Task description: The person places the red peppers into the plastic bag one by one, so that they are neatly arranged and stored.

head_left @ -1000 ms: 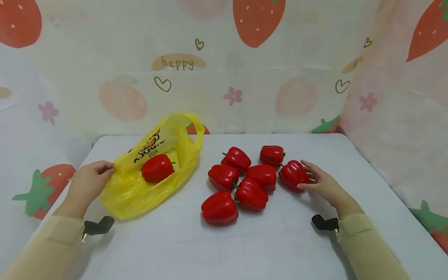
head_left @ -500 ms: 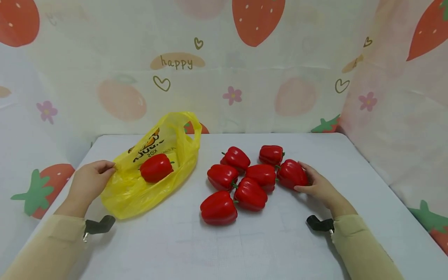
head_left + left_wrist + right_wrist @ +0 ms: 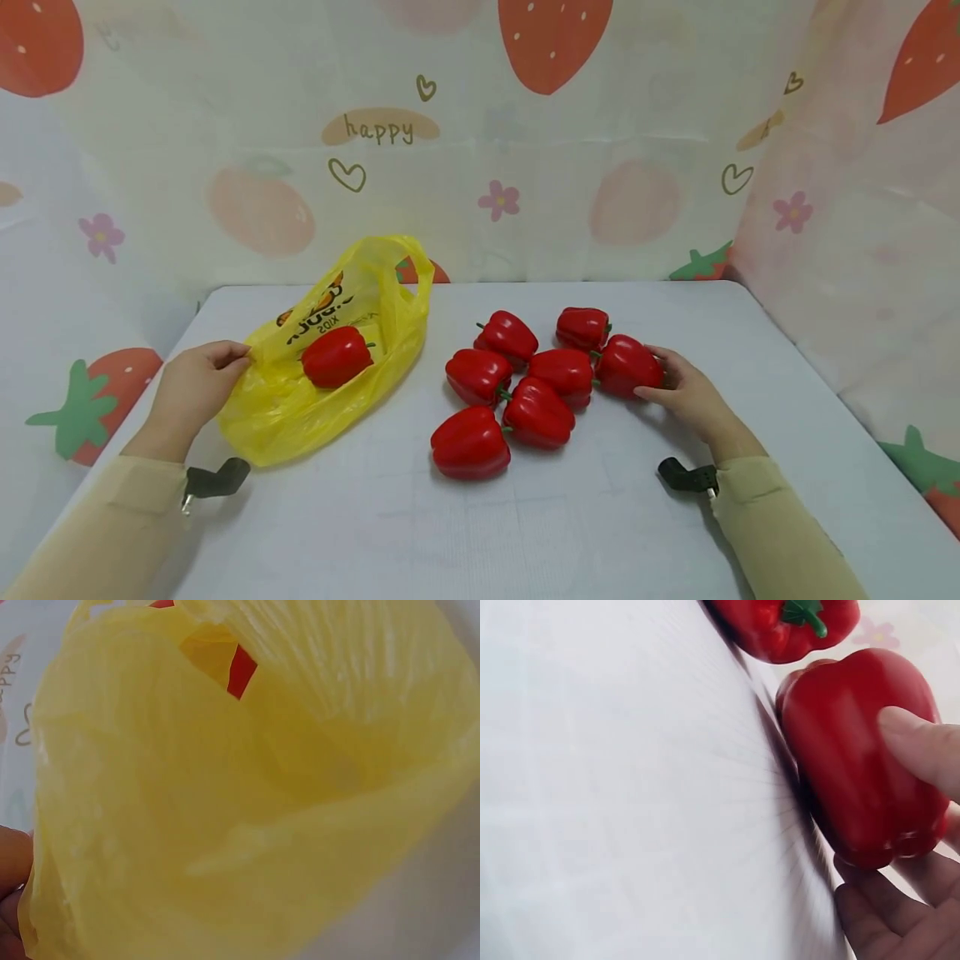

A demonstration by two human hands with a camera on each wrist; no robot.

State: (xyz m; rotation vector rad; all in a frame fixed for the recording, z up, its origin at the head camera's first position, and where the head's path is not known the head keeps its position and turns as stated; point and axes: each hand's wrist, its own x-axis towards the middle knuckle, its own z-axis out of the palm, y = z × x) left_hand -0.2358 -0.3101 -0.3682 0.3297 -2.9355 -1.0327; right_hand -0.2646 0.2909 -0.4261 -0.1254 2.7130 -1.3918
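Tabletop white, strawberry-print backdrop, left fingers pinching bag, right fingers clasping pepper

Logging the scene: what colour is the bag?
Yellow bag with dark print; the head view shows it best.

We see the crinkled yellow plastic bag at left on the flat white table, one blocky red pepper in its mouth. To its right lie seven more peppers, the bare right hand around the rightmost pepper, the left hand at the bag's left edge.
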